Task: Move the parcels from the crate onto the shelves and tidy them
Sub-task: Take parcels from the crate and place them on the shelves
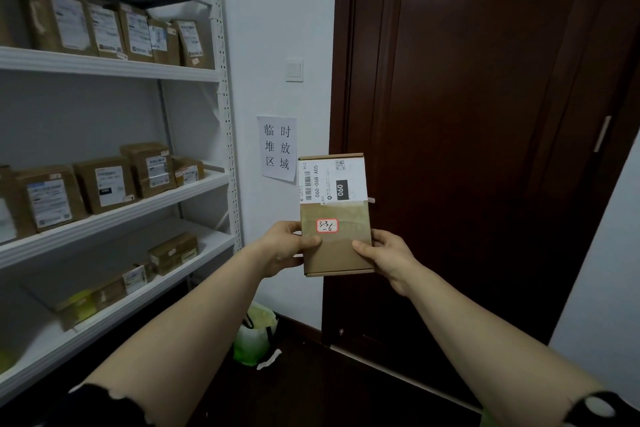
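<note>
Using the tall white metal shelving unit point(224, 97) as my landmark: it's already got rows of brown boxed parcels point(107, 184) standing label-out. The flat brown cardboard parcel point(343, 211) I'm sorting is off to the right of the shelving, well clear of it, up in the air. My left hand point(284, 246) and right hand point(384, 253) are curled round its lower side edges, thumbs on the front.

It stands on end, long axis vertical, face towards me, with the white shipping label point(332, 182) at the top. The small red-edged sticker point(327, 226) looks like 3-3-6, probably the slot. My tip: keep your thumbs off the sticker, find the row, then slide the parcel in upright.
</note>
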`<state>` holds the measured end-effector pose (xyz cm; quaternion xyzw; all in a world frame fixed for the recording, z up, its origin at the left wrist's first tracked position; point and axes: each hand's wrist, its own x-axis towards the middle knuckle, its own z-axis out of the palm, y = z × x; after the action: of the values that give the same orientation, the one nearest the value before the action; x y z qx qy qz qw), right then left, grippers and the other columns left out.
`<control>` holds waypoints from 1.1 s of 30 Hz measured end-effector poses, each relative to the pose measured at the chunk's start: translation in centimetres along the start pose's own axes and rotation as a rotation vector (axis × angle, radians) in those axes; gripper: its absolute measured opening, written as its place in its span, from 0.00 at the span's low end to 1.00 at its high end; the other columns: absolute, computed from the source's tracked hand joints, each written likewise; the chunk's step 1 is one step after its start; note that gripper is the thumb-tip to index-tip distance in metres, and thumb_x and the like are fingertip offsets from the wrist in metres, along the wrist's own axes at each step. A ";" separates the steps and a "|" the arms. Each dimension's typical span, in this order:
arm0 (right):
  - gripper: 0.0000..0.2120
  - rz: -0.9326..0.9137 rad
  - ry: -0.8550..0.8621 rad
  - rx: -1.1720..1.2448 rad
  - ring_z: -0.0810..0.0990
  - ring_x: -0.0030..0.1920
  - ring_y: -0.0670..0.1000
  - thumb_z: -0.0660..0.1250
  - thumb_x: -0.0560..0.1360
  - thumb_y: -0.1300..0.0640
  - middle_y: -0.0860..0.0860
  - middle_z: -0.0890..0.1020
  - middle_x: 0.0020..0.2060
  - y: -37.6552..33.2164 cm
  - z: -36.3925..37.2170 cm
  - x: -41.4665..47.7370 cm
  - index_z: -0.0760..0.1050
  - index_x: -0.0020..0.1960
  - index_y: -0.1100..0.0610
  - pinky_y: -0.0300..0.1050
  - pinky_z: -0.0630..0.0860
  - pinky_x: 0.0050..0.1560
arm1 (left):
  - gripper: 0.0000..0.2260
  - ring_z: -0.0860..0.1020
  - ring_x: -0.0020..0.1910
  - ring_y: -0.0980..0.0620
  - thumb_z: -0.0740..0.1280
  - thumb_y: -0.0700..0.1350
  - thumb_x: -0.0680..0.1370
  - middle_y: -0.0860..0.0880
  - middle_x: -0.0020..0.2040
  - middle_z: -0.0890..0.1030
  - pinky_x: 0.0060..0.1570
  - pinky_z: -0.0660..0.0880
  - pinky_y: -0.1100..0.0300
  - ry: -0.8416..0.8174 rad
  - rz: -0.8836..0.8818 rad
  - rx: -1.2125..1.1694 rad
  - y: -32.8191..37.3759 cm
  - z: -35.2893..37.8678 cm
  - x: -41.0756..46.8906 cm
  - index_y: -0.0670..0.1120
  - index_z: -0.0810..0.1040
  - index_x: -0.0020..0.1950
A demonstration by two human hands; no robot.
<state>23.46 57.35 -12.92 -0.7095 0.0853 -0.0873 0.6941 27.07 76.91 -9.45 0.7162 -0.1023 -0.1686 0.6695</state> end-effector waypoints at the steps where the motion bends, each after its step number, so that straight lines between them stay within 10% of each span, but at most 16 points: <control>1: 0.23 0.002 -0.004 -0.002 0.81 0.54 0.56 0.72 0.72 0.62 0.58 0.81 0.54 0.0 0.3 0.0 0.72 0.65 0.61 0.54 0.78 0.58 | 0.12 0.78 0.49 0.49 0.68 0.37 0.77 0.47 0.49 0.80 0.49 0.76 0.55 0.006 -0.004 0.000 -0.1 -0.3 -0.1 0.43 0.74 0.60; 23: 0.12 0.099 -0.150 -0.079 0.81 0.41 0.49 0.69 0.74 0.65 0.53 0.82 0.43 0.2 10.0 0.1 0.75 0.56 0.59 0.42 0.78 0.41 | 0.14 0.79 0.47 0.50 0.71 0.41 0.75 0.47 0.50 0.82 0.43 0.76 0.56 0.141 -0.069 0.039 -3.7 -9.5 -1.9 0.42 0.76 0.59; 33: 0.08 0.149 -0.198 -0.167 0.80 0.47 0.51 0.67 0.74 0.64 0.52 0.82 0.46 2.2 16.0 0.1 0.77 0.53 0.57 0.43 0.76 0.43 | 0.21 0.80 0.55 0.44 0.75 0.44 0.71 0.41 0.55 0.82 0.56 0.77 0.45 0.142 -0.182 0.085 -7.2 -15.3 -3.6 0.38 0.74 0.60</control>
<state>27.44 72.83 -15.43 -0.7615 0.0759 0.0423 0.6423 28.98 93.01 -15.48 0.7605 0.0037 -0.1727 0.6259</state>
